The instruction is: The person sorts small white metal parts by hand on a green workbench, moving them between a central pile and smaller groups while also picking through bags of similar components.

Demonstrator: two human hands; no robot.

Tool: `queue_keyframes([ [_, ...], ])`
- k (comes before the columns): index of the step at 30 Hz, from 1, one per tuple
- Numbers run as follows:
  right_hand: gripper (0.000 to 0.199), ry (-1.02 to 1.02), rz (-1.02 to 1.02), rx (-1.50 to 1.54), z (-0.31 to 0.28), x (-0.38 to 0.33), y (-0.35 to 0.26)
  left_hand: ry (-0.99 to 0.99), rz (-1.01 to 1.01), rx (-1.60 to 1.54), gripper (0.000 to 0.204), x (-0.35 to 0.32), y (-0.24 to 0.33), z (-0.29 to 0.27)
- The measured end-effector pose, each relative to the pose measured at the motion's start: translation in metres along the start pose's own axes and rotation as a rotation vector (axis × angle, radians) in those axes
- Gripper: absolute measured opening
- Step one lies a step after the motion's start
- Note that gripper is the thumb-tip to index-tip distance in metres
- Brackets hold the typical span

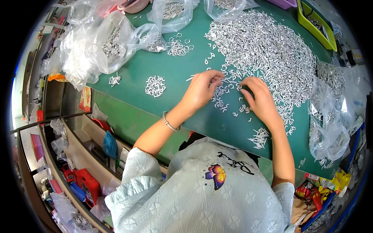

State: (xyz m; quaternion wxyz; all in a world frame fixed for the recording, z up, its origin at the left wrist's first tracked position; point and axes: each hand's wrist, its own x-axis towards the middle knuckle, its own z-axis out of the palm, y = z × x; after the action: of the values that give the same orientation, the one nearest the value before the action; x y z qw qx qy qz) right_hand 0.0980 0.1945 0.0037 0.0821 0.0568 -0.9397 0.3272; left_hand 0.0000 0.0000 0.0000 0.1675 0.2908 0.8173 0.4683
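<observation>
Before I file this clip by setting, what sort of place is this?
Probably a small workshop handling metal parts: a large heap of small silvery pieces lies on a green table, with clear plastic bags of similar pieces around it.

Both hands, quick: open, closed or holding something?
Left hand: curled over silvery pieces; grip can't be told.
Right hand: curled, thumb apart; grip can't be told.

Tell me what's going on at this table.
A person's left hand and right hand are at the near-left edge of a pile of small silvery pieces on a green table. Both are curled; whether either grips a piece is unclear. A heap lies left of them, pins beside the right forearm, and bags along the far edge.
</observation>
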Motion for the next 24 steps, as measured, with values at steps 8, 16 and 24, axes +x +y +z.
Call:
queue_keyframes([
  [8,0.008,0.053,0.046,0.178,0.011,-0.007,-0.010,-0.163,-0.078,-0.279,0.017,-0.007,0.020,0.015],
  [16,0.007,0.007,0.264,0.175,-0.016,-0.044,-0.014,-0.144,0.089,-0.158,0.017,-0.005,0.021,0.028],
  [24,0.006,0.099,0.341,0.374,-0.027,-0.057,-0.017,-0.213,0.166,-0.192,0.016,-0.011,0.036,0.039],
])
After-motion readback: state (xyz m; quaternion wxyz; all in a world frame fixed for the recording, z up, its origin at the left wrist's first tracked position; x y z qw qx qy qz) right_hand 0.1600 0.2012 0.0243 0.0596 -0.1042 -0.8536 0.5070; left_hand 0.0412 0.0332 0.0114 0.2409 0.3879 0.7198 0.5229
